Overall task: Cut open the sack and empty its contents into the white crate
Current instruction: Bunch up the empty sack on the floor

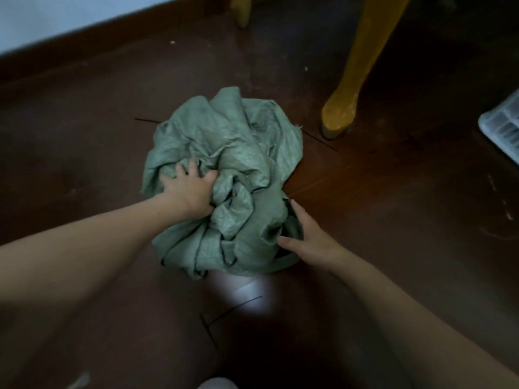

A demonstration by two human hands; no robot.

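Observation:
A crumpled green woven sack (230,153) lies bunched on the dark brown floor in the middle of the head view. Its near part is stuffed over a round white bucket (244,284) with a grey rim. My left hand (191,189) presses into the sack's folds with its fingers dug into the cloth. My right hand (306,240) rests with spread fingers on the bucket's right rim, touching the sack's edge. The white crate (502,122) shows only as a corner at the right edge. What the sack or bucket holds is hidden.
Two yellow furniture legs stand behind the sack, one (348,80) at the right and one (241,9) at the top. A dark skirting board and pale wall (56,21) run along the upper left. Thin dark strands (230,307) lie on the floor near me.

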